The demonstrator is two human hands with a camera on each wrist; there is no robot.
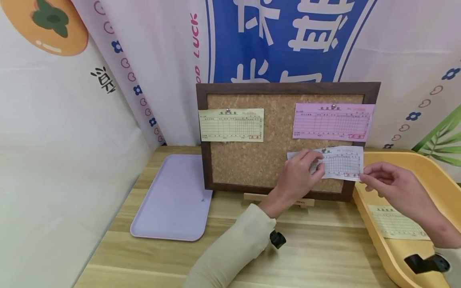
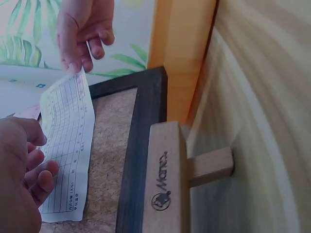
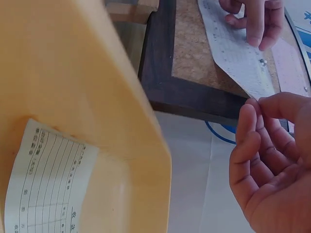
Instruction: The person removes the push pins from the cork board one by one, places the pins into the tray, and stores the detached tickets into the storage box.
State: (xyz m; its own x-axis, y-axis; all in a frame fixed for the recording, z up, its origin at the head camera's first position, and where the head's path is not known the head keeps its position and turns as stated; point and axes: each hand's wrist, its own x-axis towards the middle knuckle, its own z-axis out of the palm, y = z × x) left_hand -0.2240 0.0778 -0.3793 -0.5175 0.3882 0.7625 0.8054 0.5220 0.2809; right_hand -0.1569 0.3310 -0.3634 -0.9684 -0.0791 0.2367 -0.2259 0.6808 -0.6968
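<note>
A white receipt slip (image 1: 343, 162) hangs low on the right of the cork board (image 1: 237, 162), with a small pushpin (image 3: 263, 62) near its top edge. My right hand (image 1: 399, 188) pinches the slip's lower right corner between thumb and index finger, drawing that corner off the cork. In front of the slip's left part is my left hand (image 1: 297, 176), its fingers loosely bent and the fingertips close to the paper below the pin. Above hangs a pinned pink slip (image 1: 333, 124); a pinned yellow-green slip (image 1: 231, 126) is at the upper left of the board.
The dark-framed board leans on a wooden stand (image 2: 165, 179). To the right, a yellow tray (image 1: 374, 236) with raised walls holds another yellow-green slip (image 1: 397, 224). A flat lilac tray (image 1: 173, 200) lies left of the board. Behind hangs a printed curtain (image 1: 162, 48).
</note>
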